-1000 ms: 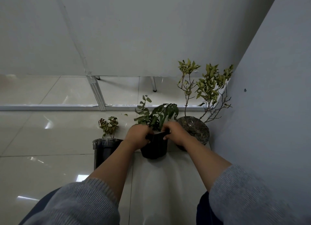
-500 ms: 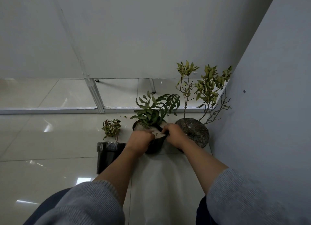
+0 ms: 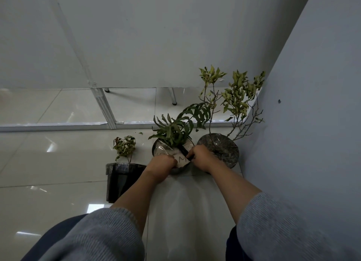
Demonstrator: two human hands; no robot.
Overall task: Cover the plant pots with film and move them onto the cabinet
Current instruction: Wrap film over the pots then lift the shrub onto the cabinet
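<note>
Since the earlier frames, the middle round black pot with the dark green fern (image 3: 172, 153) has been lowered and tipped so that its film-covered mouth is now seen from above, resting on the pale cabinet top (image 3: 187, 212). It is clamped at its near rim by both hands. The left hand (image 3: 163, 166) is closed on the near-left edge, its fingers curled down over the clear plastic film (image 3: 180, 159) stretched across the pot mouth. The right hand (image 3: 202, 158) is closed on the near-right edge, and a short black object (image 3: 184, 152) is pinched at its fingertips; what that object is cannot be told. Just beside this pot on the right, touching or nearly touching the grey wall (image 3: 312, 124), a larger round pot with a tall yellow-green shrub (image 3: 220, 151) is seen, its top shiny with film. To the left, lower down on the glossy tiled floor (image 3: 48, 163), a black square pot with a small drooping plant (image 3: 122, 178) is seen, with film wrapped round its rim.
</note>
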